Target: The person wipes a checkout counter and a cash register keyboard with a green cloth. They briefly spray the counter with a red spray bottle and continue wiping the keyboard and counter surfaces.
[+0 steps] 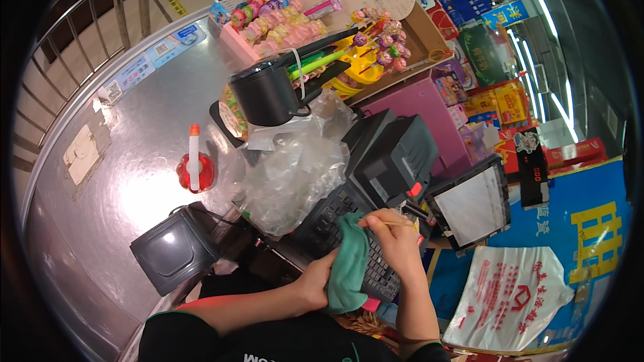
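Observation:
My left hand grips the lower part of a green cloth, which hangs in front of a black keyboard. My right hand is at the cloth's upper end, with a thin wooden stick between its fingers. Part of the keyboard is hidden behind the cloth and my hands. Just beyond the keyboard stands a black receipt printer with a small orange-red part at its corner. Crumpled clear plastic bags lie to the left of the printer.
A metal counter carries a red container with a white, orange-tipped tube and a black countertop device. Farther back are a black scanner-like device, lollipops and boxed candies. A framed panel and white plastic bag are at right.

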A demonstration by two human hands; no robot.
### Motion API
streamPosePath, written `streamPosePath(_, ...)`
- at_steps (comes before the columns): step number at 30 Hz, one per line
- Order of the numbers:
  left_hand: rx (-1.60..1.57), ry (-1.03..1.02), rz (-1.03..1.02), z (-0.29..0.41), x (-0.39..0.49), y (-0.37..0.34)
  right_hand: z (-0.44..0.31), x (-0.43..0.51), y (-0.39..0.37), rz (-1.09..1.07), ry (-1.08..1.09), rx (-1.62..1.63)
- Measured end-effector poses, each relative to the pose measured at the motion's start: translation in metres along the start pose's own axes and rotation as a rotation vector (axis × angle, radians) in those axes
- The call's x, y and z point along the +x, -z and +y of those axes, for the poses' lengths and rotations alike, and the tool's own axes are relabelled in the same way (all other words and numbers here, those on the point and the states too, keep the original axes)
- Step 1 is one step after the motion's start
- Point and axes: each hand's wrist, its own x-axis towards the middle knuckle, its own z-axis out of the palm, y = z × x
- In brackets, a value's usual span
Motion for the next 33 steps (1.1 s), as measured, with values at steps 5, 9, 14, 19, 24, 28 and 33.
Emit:
streamPosePath(5, 0.076, 0.007, -0.011, -0.008, 0.006, 0.001, 0.009, -0.015, 0.004, 0.067, -0.001, -0.011)
streamPosePath(9, 0.093, -0.046, -0.053, -0.006, 0.012, 0.007, 0.014, -0.013, -0.004, 0.085, 0.078, -0.067)
streamPosePath(14, 0.055, -0.024, 0.002, -0.006, 0.020, 0.010, 0.015, -0.010, -0.008, 0.060, 0.068, -0.105)
streamPosePath(19, 0.063, -0.058, 0.010, -0.007, 0.018, 0.011, 0.011, -0.007, -0.013, 0.022, 0.133, -0.159)
streamPosePath(24, 0.153, -0.113, -0.023, -0.008, 0.015, 0.015, 0.008, -0.008, -0.014, -0.023, 0.170, -0.207)
streamPosePath(28, 0.037, -0.030, -0.052, -0.009, 0.014, 0.017, 0.008, -0.012, -0.012, -0.036, 0.175, -0.187)
streamPosePath(33, 0.040, -0.021, 0.002, -0.009, 0.016, 0.014, 0.008, -0.009, -0.009, 0.011, 0.138, -0.135)
